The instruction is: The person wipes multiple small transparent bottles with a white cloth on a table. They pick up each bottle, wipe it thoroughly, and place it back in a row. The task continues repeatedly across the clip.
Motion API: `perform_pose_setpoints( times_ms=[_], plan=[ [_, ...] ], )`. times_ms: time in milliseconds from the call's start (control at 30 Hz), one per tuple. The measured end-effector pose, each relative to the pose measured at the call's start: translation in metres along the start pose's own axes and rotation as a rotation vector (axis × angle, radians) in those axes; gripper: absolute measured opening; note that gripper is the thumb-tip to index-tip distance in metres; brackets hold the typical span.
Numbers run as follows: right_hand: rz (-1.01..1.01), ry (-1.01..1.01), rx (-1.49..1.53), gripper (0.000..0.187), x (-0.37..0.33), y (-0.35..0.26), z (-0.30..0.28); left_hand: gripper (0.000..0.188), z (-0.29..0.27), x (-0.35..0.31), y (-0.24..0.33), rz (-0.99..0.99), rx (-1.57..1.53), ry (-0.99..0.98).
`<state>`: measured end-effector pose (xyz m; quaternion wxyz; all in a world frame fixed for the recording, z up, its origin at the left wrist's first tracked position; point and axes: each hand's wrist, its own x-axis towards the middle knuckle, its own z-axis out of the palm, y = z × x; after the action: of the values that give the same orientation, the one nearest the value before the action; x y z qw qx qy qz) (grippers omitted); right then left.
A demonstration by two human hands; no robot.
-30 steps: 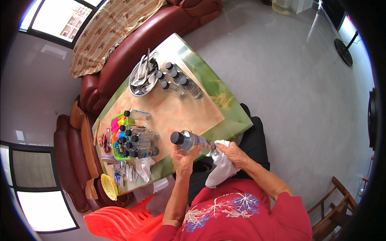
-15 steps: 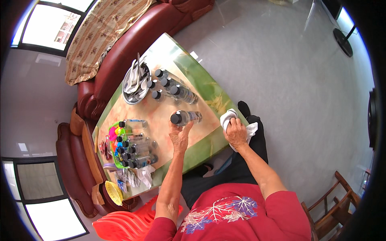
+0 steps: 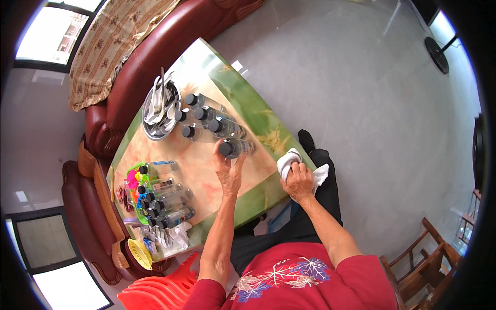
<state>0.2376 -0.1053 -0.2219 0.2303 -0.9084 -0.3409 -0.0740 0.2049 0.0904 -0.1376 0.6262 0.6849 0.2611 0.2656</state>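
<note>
Left hand's (image 3: 228, 174) grip wrapped round bottle (image 3: 239, 149), at table's (image 3: 199, 168) right side; right hand's (image 3: 299, 183) clenched on white cloth (image 3: 285, 161). Five bottles (image 3: 223, 126) grouped alongside; left-side cluster (image 3: 173, 199) apparently remaining.

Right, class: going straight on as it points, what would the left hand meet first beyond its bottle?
For the left hand, likely the closest black-capped bottle ahead, though depth is unclear.

Green-bordered surface (image 3: 258, 170), pinkish middle. Directly on it: metal bowl (image 3: 156, 138) toward far left edge; clear black-capped bottles (image 3: 226, 127) near bowl; second bottle cluster (image 3: 175, 216) by green basket (image 3: 136, 209); crumpled white tissue (image 3: 180, 235).
</note>
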Motion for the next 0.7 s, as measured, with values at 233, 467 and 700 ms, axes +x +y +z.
perform_pose_setpoints(
  times_ms=[233, 467, 700],
  plan=[
    [0.018, 0.016, -0.085, 0.034, 0.0, -0.005, 0.007, 0.084, 0.003, -0.002, -0.008, 0.026, 0.063, 0.123],
    [-0.07, 0.08, -0.113, 0.038, 0.005, -0.013, 0.005, 0.072, -0.062, -0.077, -0.017, -0.035, 0.5, 0.498],
    [-0.055, 0.05, -0.17, 0.031, 0.005, -0.017, -0.001, 0.064, -0.188, -0.155, -0.024, -0.141, 0.836, 1.124]
  ],
)
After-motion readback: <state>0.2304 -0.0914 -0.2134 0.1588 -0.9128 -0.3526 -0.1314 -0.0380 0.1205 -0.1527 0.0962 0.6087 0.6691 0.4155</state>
